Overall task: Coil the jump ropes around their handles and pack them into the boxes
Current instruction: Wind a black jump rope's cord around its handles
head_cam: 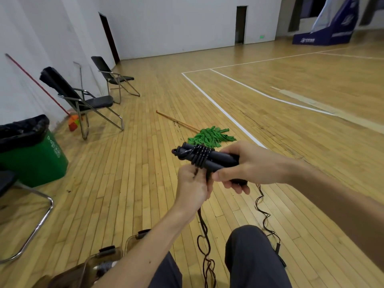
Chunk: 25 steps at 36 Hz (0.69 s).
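Observation:
Two black jump rope handles [218, 160] lie side by side in the air in front of me, pointing left. My right hand [247, 165] grips their right ends. Several turns of black rope [201, 156] are wound around the handles near their left ends. My left hand [192, 183] pinches the rope just below the coil. The loose rope [204, 231] hangs down between my knees and trails in wavy loops on the wooden floor. No box is plainly visible.
A green mop [209, 137] lies on the floor just beyond the handles. Black folding chairs [83, 100] and a green bin [35, 154] stand at left by the wall. Clear containers with black clips [108, 254] sit near my left knee.

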Each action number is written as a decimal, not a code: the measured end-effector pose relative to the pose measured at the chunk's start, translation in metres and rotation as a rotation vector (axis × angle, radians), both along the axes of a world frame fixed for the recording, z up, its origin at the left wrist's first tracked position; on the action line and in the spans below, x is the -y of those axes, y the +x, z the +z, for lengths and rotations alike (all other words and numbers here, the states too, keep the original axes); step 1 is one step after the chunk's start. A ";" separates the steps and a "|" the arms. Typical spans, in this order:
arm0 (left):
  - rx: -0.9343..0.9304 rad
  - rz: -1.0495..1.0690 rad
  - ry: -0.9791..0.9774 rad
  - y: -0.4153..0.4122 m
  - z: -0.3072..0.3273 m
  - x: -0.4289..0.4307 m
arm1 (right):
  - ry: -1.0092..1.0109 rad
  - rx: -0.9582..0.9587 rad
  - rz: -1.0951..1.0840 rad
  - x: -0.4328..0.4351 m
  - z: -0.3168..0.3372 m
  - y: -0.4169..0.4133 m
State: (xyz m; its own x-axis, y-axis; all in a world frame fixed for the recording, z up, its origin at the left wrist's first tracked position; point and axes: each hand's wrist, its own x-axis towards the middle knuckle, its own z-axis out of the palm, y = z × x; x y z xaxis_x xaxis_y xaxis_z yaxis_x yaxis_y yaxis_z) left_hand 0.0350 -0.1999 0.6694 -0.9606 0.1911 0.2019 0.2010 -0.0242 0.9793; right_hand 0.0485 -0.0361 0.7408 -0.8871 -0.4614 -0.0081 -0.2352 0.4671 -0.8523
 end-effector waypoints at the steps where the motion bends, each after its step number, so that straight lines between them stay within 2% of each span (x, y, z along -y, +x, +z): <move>1: 0.008 0.004 0.015 0.001 -0.004 -0.001 | 0.007 -0.013 -0.032 0.000 -0.001 -0.001; 5: -0.074 0.033 -0.057 0.007 -0.013 -0.003 | 0.043 -0.056 -0.128 -0.006 -0.004 -0.007; 10: -0.241 -0.014 -0.255 0.004 -0.019 0.006 | 0.103 -0.063 -0.196 -0.013 -0.010 -0.009; 13: -0.250 -0.072 -0.377 0.000 -0.023 0.010 | 0.100 -0.083 -0.240 -0.016 -0.013 -0.009; 15: -0.149 -0.104 -0.354 0.001 -0.022 0.010 | 0.095 -0.111 -0.253 -0.016 -0.015 -0.008; 20: 0.310 -0.263 -0.077 -0.006 -0.011 0.013 | 0.195 -0.207 -0.335 -0.014 -0.021 -0.008; 22: 0.386 -0.322 -0.029 -0.008 -0.010 0.014 | 0.247 -0.223 -0.369 -0.014 -0.025 -0.009; 25: 0.388 -0.289 -0.098 -0.011 -0.010 0.014 | 0.320 -0.276 -0.397 -0.014 -0.031 -0.012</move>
